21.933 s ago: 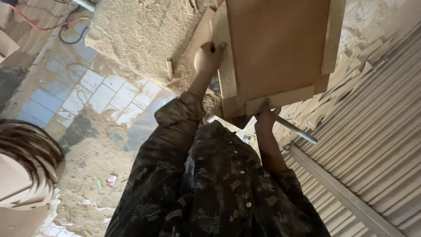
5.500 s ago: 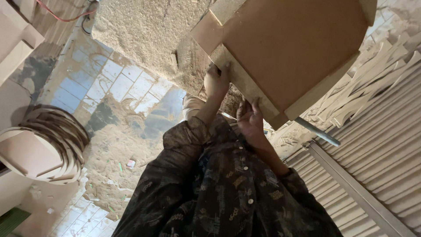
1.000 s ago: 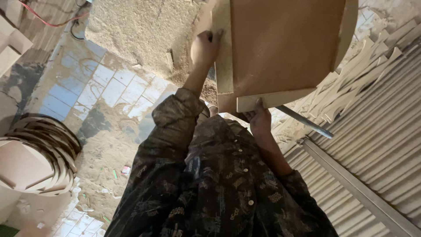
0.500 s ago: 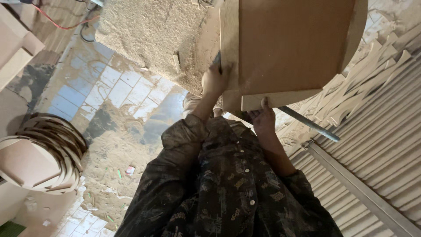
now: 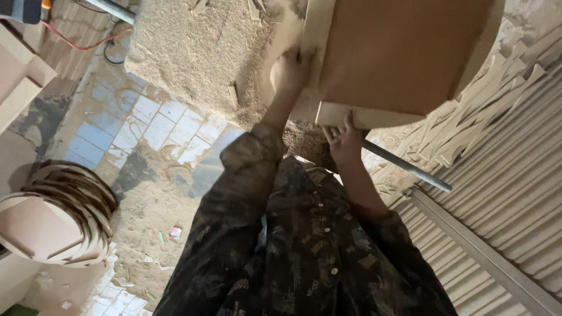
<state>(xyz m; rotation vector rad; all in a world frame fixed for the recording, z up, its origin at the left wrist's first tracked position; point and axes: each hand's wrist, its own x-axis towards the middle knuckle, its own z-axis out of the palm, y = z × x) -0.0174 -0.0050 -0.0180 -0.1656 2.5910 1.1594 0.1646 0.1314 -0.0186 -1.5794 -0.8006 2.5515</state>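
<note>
Two bare hands hold one brown board panel point(image 5: 404, 55), which fills the upper middle and right of the head view. The panel has pale edge strips along its left and lower sides and is raised in front of the person's chest.

Left hand point(image 5: 291, 73): placed on the left edge strip of the panel, partly blurred. Its fingers are curled round that edge; how tightly they close cannot be told.

Right hand point(image 5: 342, 140): below the lower edge of the panel, near its lower left corner. Its fingers point(image 5: 349, 122) reach up and press the pale lower strip; the thumb side is hidden, so the full grip cannot be told.

Both forearms wear dark patterned sleeves point(image 5: 246, 193) of a buttoned shirt.

Surroundings:
- A heap of sawdust point(image 5: 193, 52) lies behind the left hand, spilling onto a blue and white tiled floor point(image 5: 123, 126).
- A grey metal pipe point(image 5: 407, 167) runs diagonally under the panel, just right of the right hand.
- A stack of curved, round wooden pieces point(image 5: 55, 216) lies at the left edge, well apart from the hands.
- Pale ribbed mouldings point(image 5: 509, 175) fill the right side.
- A red cable point(image 5: 76, 44) crosses the upper left corner.
</note>
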